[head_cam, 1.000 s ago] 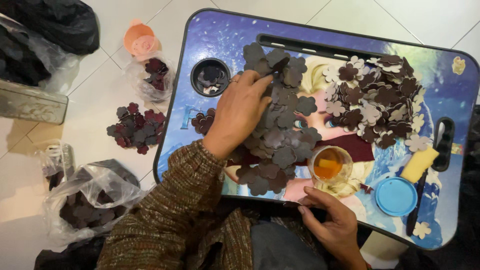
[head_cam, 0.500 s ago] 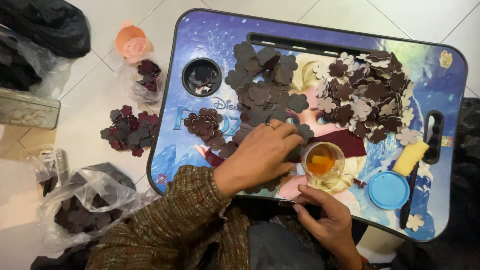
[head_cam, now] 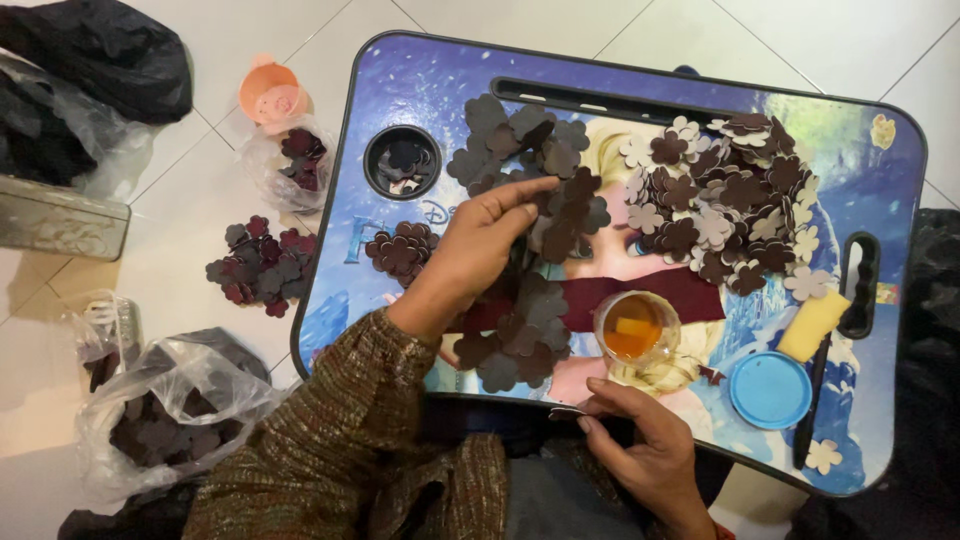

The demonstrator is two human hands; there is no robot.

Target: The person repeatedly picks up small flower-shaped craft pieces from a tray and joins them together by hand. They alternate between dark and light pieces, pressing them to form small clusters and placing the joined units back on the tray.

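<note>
While the left hand [head_cam: 478, 245] lies palm-down across the middle of the tabletop [head_cam: 420, 90], its fingers point toward one o'clock and their tips rest on the dark flower-shaped cutouts [head_cam: 530, 150] heaped just beyond them. The fingers lie loosely together, slightly curled, touching the pieces; whether any piece is actually pinched I cannot tell. That heap runs in a band from twelve o'clock down to six o'clock, passing under the hand, so more of the same pieces lie at five o'clock from the wrist, near the tabletop's near edge.

The right hand [head_cam: 640, 450] sits at the near edge, at five o'clock from the left hand and well apart from the heap. Its fingers are curled inward and seem to hold a small flat piece against the rim, though this is too dim to be sure. Just above it, at twelve o'clock, stands a small clear cup of amber liquid [head_cam: 636, 330]. A second mixed pile of pale and dark cutouts [head_cam: 720, 200] lies at three o'clock from the left hand, nearer to the right hand's side. The left hand is the one already on the dark heap.
</note>
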